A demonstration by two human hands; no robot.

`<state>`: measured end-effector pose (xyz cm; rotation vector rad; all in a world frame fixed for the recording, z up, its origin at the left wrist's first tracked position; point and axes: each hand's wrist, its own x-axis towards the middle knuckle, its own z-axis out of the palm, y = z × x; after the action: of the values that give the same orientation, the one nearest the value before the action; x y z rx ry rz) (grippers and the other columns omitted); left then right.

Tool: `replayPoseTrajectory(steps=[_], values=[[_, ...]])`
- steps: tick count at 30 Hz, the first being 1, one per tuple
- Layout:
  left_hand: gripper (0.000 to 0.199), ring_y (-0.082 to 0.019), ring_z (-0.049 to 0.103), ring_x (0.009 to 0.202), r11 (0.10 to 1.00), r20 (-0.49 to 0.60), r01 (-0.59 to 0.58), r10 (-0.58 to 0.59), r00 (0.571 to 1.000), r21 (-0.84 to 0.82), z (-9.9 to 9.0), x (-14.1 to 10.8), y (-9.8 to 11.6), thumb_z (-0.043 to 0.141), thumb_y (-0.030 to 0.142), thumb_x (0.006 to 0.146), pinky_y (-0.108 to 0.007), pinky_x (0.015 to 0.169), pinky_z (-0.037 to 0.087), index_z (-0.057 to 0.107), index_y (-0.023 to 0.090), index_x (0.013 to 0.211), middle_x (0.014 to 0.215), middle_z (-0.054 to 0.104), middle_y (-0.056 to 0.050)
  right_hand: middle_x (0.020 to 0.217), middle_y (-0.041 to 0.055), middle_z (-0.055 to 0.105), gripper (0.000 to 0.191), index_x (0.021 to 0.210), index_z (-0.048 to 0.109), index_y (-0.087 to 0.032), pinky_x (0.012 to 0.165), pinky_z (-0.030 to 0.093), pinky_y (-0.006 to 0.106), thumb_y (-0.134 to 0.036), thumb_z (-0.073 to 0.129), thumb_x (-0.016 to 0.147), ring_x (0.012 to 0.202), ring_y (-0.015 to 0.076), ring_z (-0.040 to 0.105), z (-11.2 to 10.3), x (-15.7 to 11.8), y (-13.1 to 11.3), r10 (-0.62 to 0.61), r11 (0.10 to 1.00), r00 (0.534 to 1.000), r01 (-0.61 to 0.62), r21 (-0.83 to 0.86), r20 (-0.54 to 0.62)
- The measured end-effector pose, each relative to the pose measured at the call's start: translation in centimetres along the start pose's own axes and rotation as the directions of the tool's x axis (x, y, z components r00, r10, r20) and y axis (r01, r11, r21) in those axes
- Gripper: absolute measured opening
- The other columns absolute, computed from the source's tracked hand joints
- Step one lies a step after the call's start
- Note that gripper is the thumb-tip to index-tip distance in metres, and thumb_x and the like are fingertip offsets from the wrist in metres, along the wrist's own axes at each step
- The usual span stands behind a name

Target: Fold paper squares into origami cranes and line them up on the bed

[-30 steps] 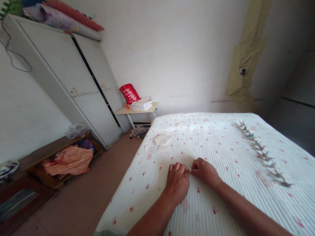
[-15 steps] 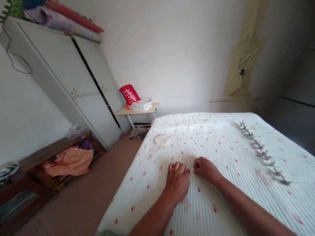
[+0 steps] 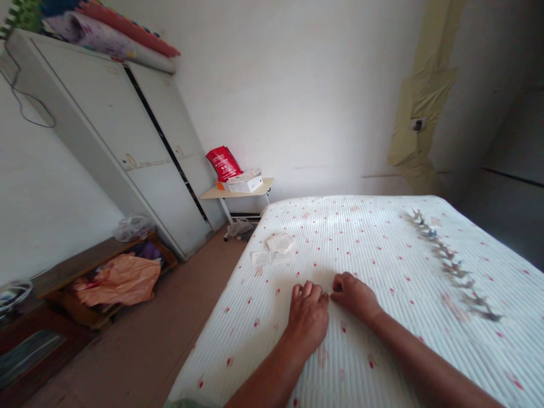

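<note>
My left hand (image 3: 309, 317) rests low over the bed, its fingers curled and closed. Facing it, my right hand (image 3: 353, 293) is pinched, thumb and forefinger almost touching the left fingertips. Between them is a small pale piece that looks like folded paper; the fingers now hide nearly all of it. Beyond the left hand lie several loose printed paper squares (image 3: 280, 242), partly overlapping. On the right side of the bed runs a slanting row of small folded figures (image 3: 453, 266), grey and winged like paper birds, apart from both hands.
The bed's white ribbed cover (image 3: 238, 351) has red dots. Behind its far left corner stands a small table (image 3: 212, 193) with a red bag (image 3: 224, 163) and a white box (image 3: 250, 184). A grey cabinet (image 3: 102, 113) and a low wooden bench (image 3: 85, 258) line the left.
My right hand has moved slightly left, closing the small gap to the left fingertips. The pale bit that showed between them is now covered. Papers and folded figures stay put.
</note>
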<state>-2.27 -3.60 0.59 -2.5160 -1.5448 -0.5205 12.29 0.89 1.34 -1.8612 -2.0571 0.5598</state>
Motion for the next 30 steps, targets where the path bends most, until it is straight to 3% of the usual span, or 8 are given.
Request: replayPoseTrajectory(steps=[9, 12, 17, 24, 27, 30], values=[[0.013, -0.021, 0.045, 0.098, 0.993, -0.016, 0.101, -0.102, 0.995, -0.057, -1.7, -1.1, -2.1, 0.053, 0.020, 0.077, -0.039, 0.082, 0.034, 0.065, 0.023, 0.082, 0.099, 0.058, -0.005, 0.078, 0.0008, 0.057, 0.005, 0.071, 0.058, -0.018, 0.056, 0.030, 0.021, -0.018, 0.056, 0.066, 0.069, 0.0124, 0.052, -0.2, 0.3, 0.3, -0.016, 1.000, 0.999, 0.016, 0.001, 0.051], [0.010, -0.021, 0.046, 0.099, 0.977, -0.043, 0.174, -0.180, 0.983, -0.124, -1.3, -0.9, -2.6, 0.055, 0.018, 0.074, -0.037, 0.082, 0.035, 0.065, 0.022, 0.074, 0.099, 0.059, -0.004, 0.077, 0.0011, 0.057, 0.006, 0.071, 0.058, -0.018, 0.055, 0.029, 0.022, -0.017, 0.056, 0.066, 0.068, 0.0124, 0.052, -0.3, 0.4, 0.2, -0.010, 1.000, 0.998, 0.011, -0.016, 0.059], [0.011, -0.018, 0.049, 0.097, 0.907, -0.066, 0.304, -0.336, 0.940, -0.290, 0.2, 0.7, -2.1, 0.059, 0.026, 0.073, -0.035, 0.084, 0.035, 0.065, 0.027, 0.082, 0.096, 0.060, 0.000, 0.077, 0.0014, 0.058, 0.006, 0.071, 0.059, -0.018, 0.056, 0.030, 0.021, -0.018, 0.056, 0.065, 0.069, 0.0124, 0.053, -0.2, 0.5, 0.3, -0.023, 1.000, 0.998, 0.024, -0.012, 0.062], [0.013, -0.021, 0.046, 0.105, 0.880, 0.031, 0.422, -0.426, 0.904, -0.218, 1.1, 1.9, -1.3, 0.066, 0.033, 0.068, -0.041, 0.091, 0.030, 0.062, 0.025, 0.077, 0.102, 0.056, 0.000, 0.075, 0.0011, 0.061, 0.006, 0.069, 0.060, -0.017, 0.057, 0.031, 0.021, -0.017, 0.057, 0.065, 0.069, 0.0124, 0.055, -0.5, 0.9, 0.7, -0.033, 0.999, 0.996, 0.031, 0.029, 0.085], [0.012, -0.021, 0.046, 0.104, 0.874, 0.026, 0.431, -0.436, 0.899, -0.225, 1.3, 2.0, -1.3, 0.065, 0.032, 0.067, -0.041, 0.091, 0.030, 0.061, 0.024, 0.075, 0.100, 0.056, 0.000, 0.070, 0.0012, 0.061, 0.008, 0.067, 0.061, -0.017, 0.055, 0.031, 0.021, -0.020, 0.054, 0.069, 0.065, 0.0120, 0.055, -0.6, 1.3, 0.5, -0.003, 0.998, 0.993, -0.003, 0.057, 0.115], [0.011, -0.021, 0.047, 0.103, 0.874, 0.015, 0.436, -0.443, 0.896, -0.215, 1.5, 2.0, -1.3, 0.065, 0.032, 0.067, -0.041, 0.091, 0.031, 0.061, 0.024, 0.075, 0.098, 0.056, -0.001, 0.069, 0.0015, 0.061, 0.009, 0.068, 0.061, -0.018, 0.053, 0.029, 0.022, -0.025, 0.055, 0.070, 0.064, 0.0129, 0.055, -0.5, 1.3, 0.0, 0.057, 0.998, 0.996, -0.057, 0.008, 0.063]])
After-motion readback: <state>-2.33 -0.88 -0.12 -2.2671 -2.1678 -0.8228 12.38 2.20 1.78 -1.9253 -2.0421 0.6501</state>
